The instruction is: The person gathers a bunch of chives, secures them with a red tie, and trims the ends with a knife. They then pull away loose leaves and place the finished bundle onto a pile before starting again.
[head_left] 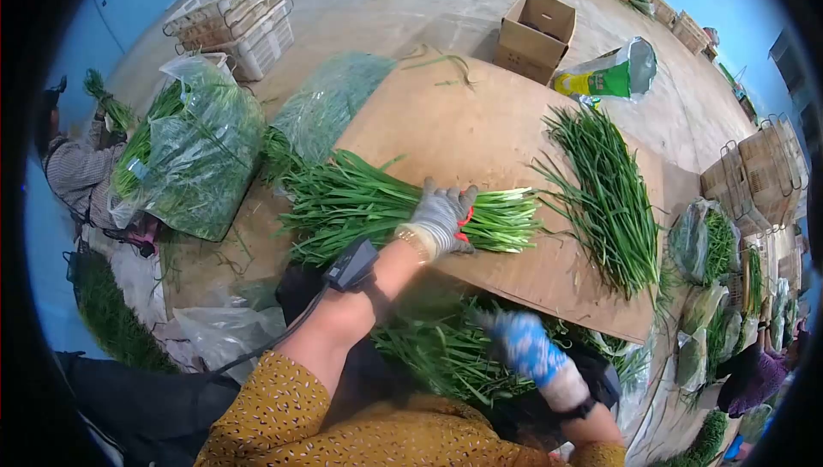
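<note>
Leafy bundle crosswise, stems rightward

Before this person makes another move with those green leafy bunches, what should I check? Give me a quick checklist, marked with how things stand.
1. Left hand steadying the near bunch: ok, it lies across it.
2. Bunch supported by the board: ok.
3. Leaves gathered tightly: not ok, they fan out.
4. Right hand free of leaves: cannot tell, it is blurred.
5. Board free of scraps: not ok, loose blades lie near its far edge.
</note>
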